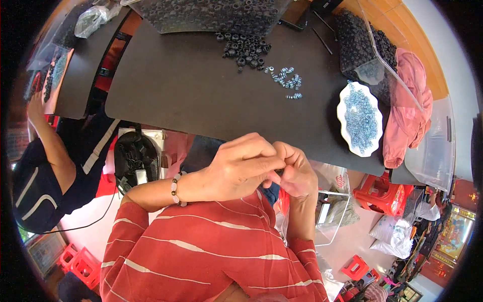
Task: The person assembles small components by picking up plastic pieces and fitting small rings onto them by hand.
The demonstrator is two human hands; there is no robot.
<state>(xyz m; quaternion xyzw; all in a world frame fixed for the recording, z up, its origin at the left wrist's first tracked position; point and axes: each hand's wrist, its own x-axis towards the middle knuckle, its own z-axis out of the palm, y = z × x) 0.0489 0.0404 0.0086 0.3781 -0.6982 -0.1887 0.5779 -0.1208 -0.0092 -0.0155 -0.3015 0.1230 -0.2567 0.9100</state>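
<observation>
My left hand (237, 168), with a beaded bracelet (175, 189) on its wrist, meets my right hand (301, 177) in front of my chest, just off the table's near edge. The fingers of both are bent and pinched together. A small dark piece (278, 172) shows between the fingertips, mostly covered by them; its kind cannot be made out. Beyond the hands lies a pile of small black round parts with holes (244, 49). Beside it are several loose shiny coil springs (287, 79). More such springs (359, 121) fill a white scalloped dish (343, 132) at the right.
A clear bin (211, 15) of black parts stands at the table's (181, 85) far edge, another bin (365, 50) at the far right. Pink cloth (408, 110) lies beside the dish. A thin dark rod (322, 40) rests near the back. At the left, another person's arm (55, 146) reaches a neighbouring table.
</observation>
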